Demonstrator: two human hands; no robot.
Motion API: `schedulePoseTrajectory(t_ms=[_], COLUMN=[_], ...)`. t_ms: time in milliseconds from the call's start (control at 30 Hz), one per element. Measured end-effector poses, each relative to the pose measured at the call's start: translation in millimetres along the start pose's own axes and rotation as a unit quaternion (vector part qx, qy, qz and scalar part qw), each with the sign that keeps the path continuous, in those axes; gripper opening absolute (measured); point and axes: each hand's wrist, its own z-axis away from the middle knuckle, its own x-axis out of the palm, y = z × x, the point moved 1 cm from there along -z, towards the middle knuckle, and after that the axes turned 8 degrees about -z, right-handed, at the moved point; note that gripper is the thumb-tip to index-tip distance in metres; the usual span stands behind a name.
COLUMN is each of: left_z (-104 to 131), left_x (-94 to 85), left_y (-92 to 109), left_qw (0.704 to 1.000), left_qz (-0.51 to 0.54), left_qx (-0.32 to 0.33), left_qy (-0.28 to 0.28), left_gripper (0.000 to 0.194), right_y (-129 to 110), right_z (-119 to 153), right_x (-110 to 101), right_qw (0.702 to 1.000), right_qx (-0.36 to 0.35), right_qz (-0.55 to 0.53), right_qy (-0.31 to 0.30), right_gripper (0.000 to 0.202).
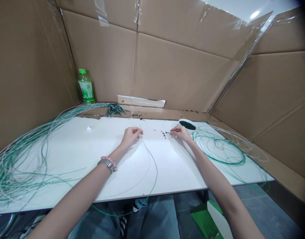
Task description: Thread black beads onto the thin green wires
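My left hand (132, 135), with a bracelet and a metal watch on the wrist, pinches thin wires (148, 151) near their upper ends; the wires curve down over the table's front edge, one of them green. To the right, my right hand (179, 132) has its fingertips together at a small scatter of dark beads (164, 134) on the white table (92, 146). Whether a bead is between those fingertips is too small to tell. Just behind my right hand stands a white dish of dark beads (188, 125).
Bundled green and white wires (25, 149) cover the left side, their dark ends (114, 109) at the back. Coiled green wire (229, 152) lies right. A green bottle (86, 87) stands back left. Cardboard walls (167, 63) surround the table. A white scrap (88, 128) lies left.
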Motion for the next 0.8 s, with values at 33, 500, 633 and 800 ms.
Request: schedulePoseTrajectory(t_ms=[33,500,633,800], left_z=[-0.3,1.0,1.6,0.4], left_x=[0.2,-0.4,-1.2,-1.0], left_y=[-0.7,1.8,3.3,2.2], left_qw=[1.0,1.0,1.0,1.0], left_qz=[0.001,-0.001,-0.003,-0.003], left_qx=[0.001,0.002,0.002,0.001], left_qy=[0.0,-0.001,-0.001,0.001], left_gripper=[0.026,0.026,0.026,0.026], right_y=[0.0,-0.1,-1.8,-7.3], right_z=[0.0,0.6,1.3,3.8], right_x=[-0.2,3.7,1.2,-6.1], right_qw=[1.0,0.999,0.996,0.988], right_qx=[-0.001,-0.018,-0.017,-0.034], right_qz=[0.0,0.048,0.086,0.149], right_qy=[0.002,0.017,0.023,0.032], right_gripper=[0.028,0.028,0.028,0.026])
